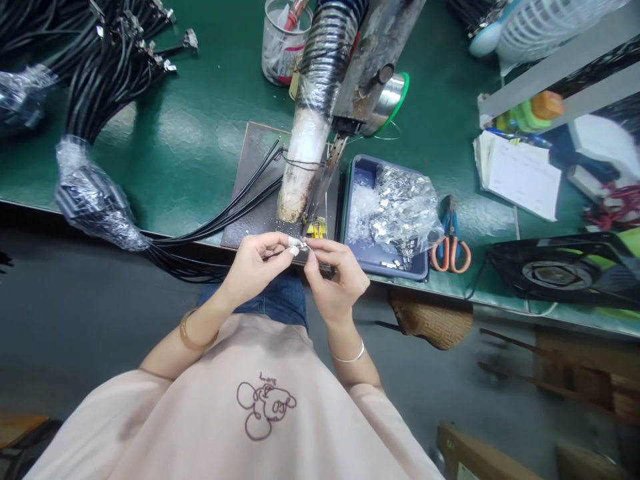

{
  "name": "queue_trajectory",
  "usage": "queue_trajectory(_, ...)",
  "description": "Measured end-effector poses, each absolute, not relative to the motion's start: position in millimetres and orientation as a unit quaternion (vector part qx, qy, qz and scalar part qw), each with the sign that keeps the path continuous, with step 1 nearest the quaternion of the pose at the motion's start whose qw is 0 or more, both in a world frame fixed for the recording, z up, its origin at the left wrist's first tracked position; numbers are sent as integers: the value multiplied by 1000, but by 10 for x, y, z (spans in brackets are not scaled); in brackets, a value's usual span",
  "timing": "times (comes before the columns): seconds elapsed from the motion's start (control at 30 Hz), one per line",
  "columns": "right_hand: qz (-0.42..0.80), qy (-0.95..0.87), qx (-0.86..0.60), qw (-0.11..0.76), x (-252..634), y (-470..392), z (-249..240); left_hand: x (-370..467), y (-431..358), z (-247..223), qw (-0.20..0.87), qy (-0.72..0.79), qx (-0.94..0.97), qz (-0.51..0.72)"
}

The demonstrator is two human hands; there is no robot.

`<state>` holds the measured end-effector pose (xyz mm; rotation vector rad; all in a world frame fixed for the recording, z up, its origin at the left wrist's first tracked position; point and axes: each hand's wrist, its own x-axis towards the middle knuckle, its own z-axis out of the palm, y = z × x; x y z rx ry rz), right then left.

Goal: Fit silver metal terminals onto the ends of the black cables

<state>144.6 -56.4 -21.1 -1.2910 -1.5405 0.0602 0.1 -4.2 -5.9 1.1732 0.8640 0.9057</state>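
Observation:
My left hand [260, 263] is closed in a pinch at the table's front edge, with white wraps on its fingertips. Between its fingertips and those of my right hand [336, 270], also pinched, is a small metal connector [302, 246]. Just behind my hands is a yellow part [317, 228] below a soldering tool [327, 177] and a white-wrapped duct [301, 160]. Black cables [215, 223] run from a plastic-wrapped bundle [95, 193] toward my left hand. Right of the tool, a blue tray [419, 268] holds a clear bag of metal connectors [403, 207].
Pliers [451, 220] and orange-handled scissors [451, 255] lie right of the tray. Farther right are a paper pad [523, 177] and a black fan [560, 272]. A cup [280, 47] and a solder spool [393, 100] stand behind. More cables [120, 60] lie back left.

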Motion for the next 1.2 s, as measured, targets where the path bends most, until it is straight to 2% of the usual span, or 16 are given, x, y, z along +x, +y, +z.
queue_trajectory(0.47, 6, -655, -532, 537, 1466, -484, -223, 0, 8, 9, 682, 374, 492, 391)
queue_trajectory(1.2, 10, -655, -533, 535, 1452, -484, -191, 56, 16, 3, 656, 406, 491, 405)
